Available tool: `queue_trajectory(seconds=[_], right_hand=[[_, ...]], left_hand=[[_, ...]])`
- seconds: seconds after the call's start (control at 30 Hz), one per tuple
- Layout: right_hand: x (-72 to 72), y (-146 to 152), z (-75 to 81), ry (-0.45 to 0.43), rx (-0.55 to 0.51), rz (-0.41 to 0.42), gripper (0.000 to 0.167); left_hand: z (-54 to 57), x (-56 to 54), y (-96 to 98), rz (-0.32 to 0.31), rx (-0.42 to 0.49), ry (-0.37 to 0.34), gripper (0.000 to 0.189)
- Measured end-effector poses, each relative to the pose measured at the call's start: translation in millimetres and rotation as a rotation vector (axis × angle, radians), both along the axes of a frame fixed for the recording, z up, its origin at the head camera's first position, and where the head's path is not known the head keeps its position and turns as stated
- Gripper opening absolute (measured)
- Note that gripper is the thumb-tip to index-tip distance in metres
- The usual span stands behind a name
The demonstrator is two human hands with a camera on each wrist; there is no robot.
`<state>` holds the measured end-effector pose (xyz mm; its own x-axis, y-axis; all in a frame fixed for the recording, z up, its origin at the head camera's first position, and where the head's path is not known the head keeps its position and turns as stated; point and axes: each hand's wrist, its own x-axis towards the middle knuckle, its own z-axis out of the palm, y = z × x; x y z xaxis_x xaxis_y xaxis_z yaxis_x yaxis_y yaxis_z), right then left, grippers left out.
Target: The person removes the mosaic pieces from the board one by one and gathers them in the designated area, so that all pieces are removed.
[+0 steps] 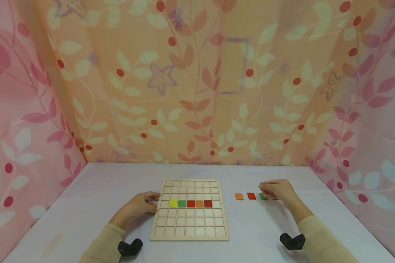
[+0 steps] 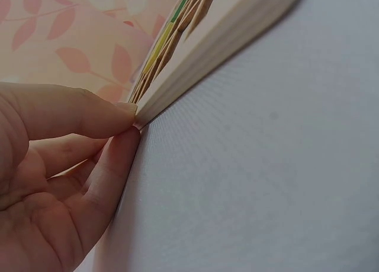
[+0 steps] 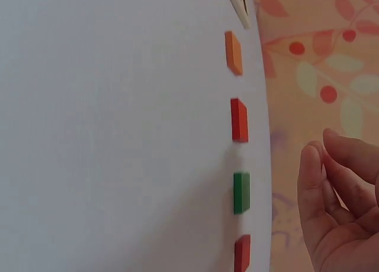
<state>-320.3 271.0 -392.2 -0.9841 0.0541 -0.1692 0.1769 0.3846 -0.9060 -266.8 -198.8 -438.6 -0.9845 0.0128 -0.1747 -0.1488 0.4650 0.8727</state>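
Observation:
A wooden grid board [image 1: 189,233] lies on the table with a row of coloured tiles across its middle: yellow [image 1: 173,203], green, red, orange and dark red. At the board's left edge, my left hand [image 1: 139,205] pinches the rim; thumb and a finger meet its side in the left wrist view. Right of the board is a spaced row of loose tiles: orange [image 1: 239,197], red [image 1: 251,196], green [image 3: 241,193] and darker red [image 3: 242,253]. My right hand [image 1: 279,190] hovers over the green one, fingers loosely bent, nothing visible between them. It partly hides the last tile.
White cloth covers the table [image 1: 118,175]. Patterned curtains [image 1: 197,109] rise at the back and both sides. A black device [image 1: 130,247] sits at the left wrist and another black device [image 1: 292,241] at the right.

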Motion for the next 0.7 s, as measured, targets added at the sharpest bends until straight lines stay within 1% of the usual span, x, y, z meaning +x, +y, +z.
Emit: queue_trajectory(seconds=[0.2,0.37,0.5,0.7], right_hand=[[-0.7,-30,-7.7,0.008,-0.065,0.050,0.037],[0.6,-54,-13.9,0.023,-0.051,0.068,0.032],[2.7,-71,-19.6,0.019,-0.043,0.068,0.029],[6.3,-91,-21.1,0.025,-0.060,0.087,0.028]], left_hand=[[0.8,0.2,0.3,-0.014,-0.012,0.009,0.059],[1.0,0.7,-0.9,-0.023,-0.025,0.013,0.059],[0.0,1.7,-2.0,-0.027,-0.001,0.015,0.060],[0.4,1.3,-2.9,-0.046,0.005,0.033,0.061]])
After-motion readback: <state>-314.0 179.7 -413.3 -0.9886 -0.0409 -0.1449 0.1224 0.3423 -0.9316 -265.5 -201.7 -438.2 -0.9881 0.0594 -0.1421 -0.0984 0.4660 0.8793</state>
